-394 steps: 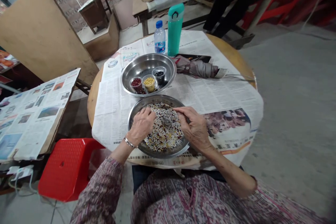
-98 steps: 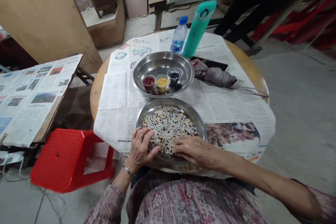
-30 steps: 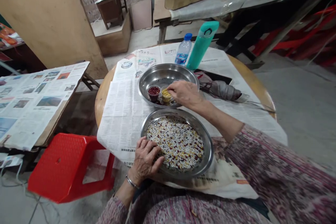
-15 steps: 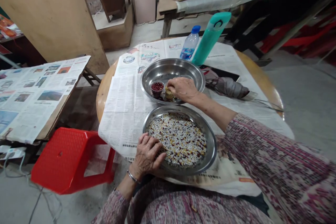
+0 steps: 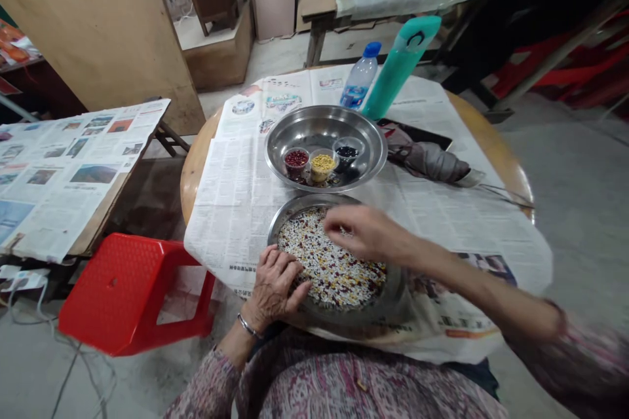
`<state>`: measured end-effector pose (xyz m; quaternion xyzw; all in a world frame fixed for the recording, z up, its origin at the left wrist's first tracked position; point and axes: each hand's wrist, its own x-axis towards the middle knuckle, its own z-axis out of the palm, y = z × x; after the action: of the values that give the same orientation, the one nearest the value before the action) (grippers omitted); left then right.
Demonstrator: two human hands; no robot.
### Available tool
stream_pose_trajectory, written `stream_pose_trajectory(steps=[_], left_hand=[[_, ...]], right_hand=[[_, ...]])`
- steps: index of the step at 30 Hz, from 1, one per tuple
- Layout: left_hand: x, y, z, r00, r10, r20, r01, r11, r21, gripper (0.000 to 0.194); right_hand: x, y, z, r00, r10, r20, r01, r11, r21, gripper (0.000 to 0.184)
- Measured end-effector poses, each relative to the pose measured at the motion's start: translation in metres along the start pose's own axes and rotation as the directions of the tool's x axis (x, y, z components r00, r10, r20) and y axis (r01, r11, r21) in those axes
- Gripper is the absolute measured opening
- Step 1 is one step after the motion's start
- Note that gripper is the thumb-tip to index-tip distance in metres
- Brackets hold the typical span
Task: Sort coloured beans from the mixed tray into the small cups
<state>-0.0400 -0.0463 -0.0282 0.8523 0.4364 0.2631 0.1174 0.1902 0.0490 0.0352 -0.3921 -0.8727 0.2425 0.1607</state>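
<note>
My left hand (image 5: pixel 275 281) lies on the left rim of the nearer steel basin (image 5: pixel 282 211), fingers stretched and slightly apart. This basin holds a spread mix of white grains (image 5: pixel 314 249) with dark red, yellow and black beans among them. Above its right part hovers my right hand (image 5: pixel 361 229), a little blurred, its fingers curled together; anything in them is hidden. Behind stands a second steel basin (image 5: pixel 314 119). Inside it are three small clear cups: one of red beans (image 5: pixel 296 158), one of yellow beans (image 5: pixel 323 163) and one of black beans (image 5: pixel 348 152).
Newspaper (image 5: pixel 221 209) covers the round wooden table. A water bottle (image 5: pixel 360 75) and a tall teal bottle (image 5: pixel 400 69) stand behind the basins, with a grey folded umbrella-like bundle (image 5: pixel 432 162) to their right. A red plastic stool (image 5: pixel 118 294) is on the left.
My right hand has moved from the yellow-bean cup back toward me, over the nearer basin. The yellow and black bean cups now show fully. My left hand has stayed at the rim.
</note>
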Motion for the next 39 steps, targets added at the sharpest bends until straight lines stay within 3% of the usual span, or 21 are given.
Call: stream_pose_trajectory(steps=[3,6,10,14,16,18,21,25,28,32,34,37,39], left_hand=[[0.000,0.000,0.001,1.000,0.000,0.000,0.000,1.000,-0.002,0.025],[0.000,0.000,0.002,1.000,-0.001,-0.007,0.001,1.000,0.003,0.024],[-0.001,0.000,0.002,1.000,0.013,-0.028,-0.012,1.000,0.011,0.023],[-0.002,-0.001,0.003,0.999,0.012,-0.035,-0.012,1.000,0.014,0.021],[-0.002,-0.001,0.004,0.997,0.020,-0.068,-0.020,1.000,0.011,0.023],[-0.003,-0.003,0.005,0.991,0.042,-0.126,-0.041,0.999,0.007,0.030],[-0.004,-0.005,0.006,0.977,0.076,-0.201,-0.079,0.997,-0.003,0.045],[-0.007,-0.006,0.007,0.972,0.087,-0.217,-0.093,0.996,-0.015,0.054],[-0.007,-0.006,0.007,0.976,0.078,-0.201,-0.082,0.996,-0.016,0.052],[-0.005,-0.005,0.006,0.979,0.077,-0.187,-0.080,0.997,-0.010,0.048],[-0.005,-0.005,0.006,0.979,0.084,-0.186,-0.085,0.996,0.000,0.046],[-0.004,-0.005,0.006,0.980,0.088,-0.176,-0.087,0.996,0.017,0.044],[-0.004,-0.005,0.006,0.985,0.081,-0.149,-0.078,0.997,0.025,0.042]], right_hand=[[-0.041,-0.018,0.038,0.974,-0.128,0.187,0.138,0.990,-0.042,0.013],[-0.051,-0.017,0.064,0.965,-0.143,0.219,0.174,0.976,-0.131,0.014],[-0.030,0.007,0.063,1.000,0.022,0.000,-0.022,0.983,-0.180,0.017],[-0.006,0.019,0.052,0.961,0.168,-0.220,-0.214,0.955,-0.205,0.019],[0.003,0.014,0.055,0.948,0.183,-0.261,-0.244,0.943,-0.228,0.021],[0.007,0.003,0.064,0.963,0.131,-0.234,-0.184,0.957,-0.224,0.022],[0.007,-0.013,0.081,0.991,-0.065,-0.114,0.046,0.986,-0.158,0.026],[-0.003,-0.020,0.088,0.955,-0.295,0.038,0.297,0.952,-0.068,0.022],[-0.014,-0.006,0.077,0.938,-0.331,0.105,0.342,0.934,-0.108,0.009],[-0.026,0.027,0.054,0.992,-0.125,-0.026,0.116,0.968,-0.223,0.020],[-0.027,0.038,0.047,0.992,0.002,-0.124,-0.034,0.966,-0.257,0.024],[-0.023,0.037,0.048,0.962,0.133,-0.237,-0.209,0.920,-0.331,0.026],[-0.021,0.026,0.054,0.957,0.146,-0.250,-0.232,0.904,-0.358,0.026]])
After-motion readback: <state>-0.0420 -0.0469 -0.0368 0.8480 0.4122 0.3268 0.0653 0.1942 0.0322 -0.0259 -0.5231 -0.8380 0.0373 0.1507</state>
